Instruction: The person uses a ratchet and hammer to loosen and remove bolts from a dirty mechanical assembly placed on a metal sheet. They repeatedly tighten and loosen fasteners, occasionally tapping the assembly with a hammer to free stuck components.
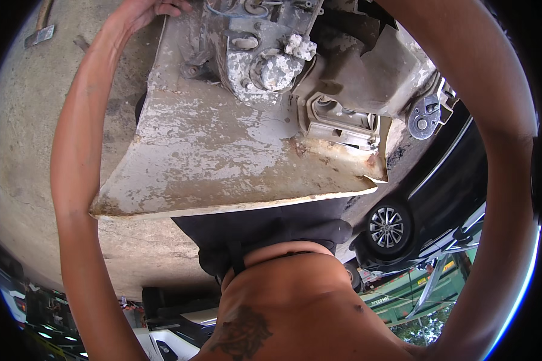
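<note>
Torso [295, 301] beside scuffed panel [205, 150] bearing grey casing [268, 69]; left hand [149, 8] grip unclear, right unseen.

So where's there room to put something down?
On the metal sheet, below the lumpy casing and left of the pale frame. The floor is bare too, below the hammer and left of the left arm. It's crowded around the casing, frame and wrench.

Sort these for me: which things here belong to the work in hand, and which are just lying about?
Likely in use:
Worn panel, near the left fingers
Paint-spotted housing
Ratchet-like tool

Apparently just around:
Hammer-like tool on the ground
Black car
</note>
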A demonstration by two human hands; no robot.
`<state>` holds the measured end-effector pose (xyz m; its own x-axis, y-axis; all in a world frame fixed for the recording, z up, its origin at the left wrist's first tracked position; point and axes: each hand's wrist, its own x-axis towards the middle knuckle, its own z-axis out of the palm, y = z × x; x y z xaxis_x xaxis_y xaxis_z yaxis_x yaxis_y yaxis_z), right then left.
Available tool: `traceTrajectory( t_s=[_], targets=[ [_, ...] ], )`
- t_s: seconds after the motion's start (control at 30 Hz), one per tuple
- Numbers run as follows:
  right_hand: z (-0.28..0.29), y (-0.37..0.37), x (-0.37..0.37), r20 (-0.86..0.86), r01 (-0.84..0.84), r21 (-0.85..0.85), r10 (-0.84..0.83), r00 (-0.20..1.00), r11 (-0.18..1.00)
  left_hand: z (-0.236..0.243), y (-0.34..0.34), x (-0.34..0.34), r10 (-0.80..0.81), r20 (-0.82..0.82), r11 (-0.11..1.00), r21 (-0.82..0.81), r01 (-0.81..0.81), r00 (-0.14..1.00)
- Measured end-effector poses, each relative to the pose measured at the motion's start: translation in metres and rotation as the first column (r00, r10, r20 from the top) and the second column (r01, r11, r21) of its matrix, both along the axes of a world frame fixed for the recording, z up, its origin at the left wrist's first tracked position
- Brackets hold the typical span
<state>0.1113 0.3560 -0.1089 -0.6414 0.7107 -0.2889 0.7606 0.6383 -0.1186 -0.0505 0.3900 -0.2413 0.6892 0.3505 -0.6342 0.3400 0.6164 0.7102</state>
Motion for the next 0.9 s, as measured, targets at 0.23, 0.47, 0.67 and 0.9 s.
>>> traceTrajectory(
  t_s=[0.23, 0.47, 0.67, 0.9],
  targets=[
    [0.004, -0.013, 0.005, -0.012, -0.059, 0.071, 0.060, 0.998, 0.996, 0.009, 0.001, 0.003, -0.023, 0.008, 0.999, -0.027, 0.023, 1.000],
    [0.006, -0.017, 0.008, -0.009, -0.124, 0.152, 0.126, 0.992, 0.981, 0.008, 0.005, 0.005, -0.029, 0.010, 0.999, -0.044, 0.029, 1.000],
    [0.006, -0.002, 0.014, 0.011, -0.155, 0.232, 0.156, 0.988, 0.960, 0.011, 0.005, 0.003, -0.037, 0.013, 0.998, -0.052, 0.038, 0.999],
    [-0.027, 0.021, 0.018, -0.341, 0.446, 0.117, -0.386, 0.857, 0.887, 0.036, -0.007, 0.016, -0.021, 0.013, 0.999, -0.024, 0.021, 1.000]
  ],
)
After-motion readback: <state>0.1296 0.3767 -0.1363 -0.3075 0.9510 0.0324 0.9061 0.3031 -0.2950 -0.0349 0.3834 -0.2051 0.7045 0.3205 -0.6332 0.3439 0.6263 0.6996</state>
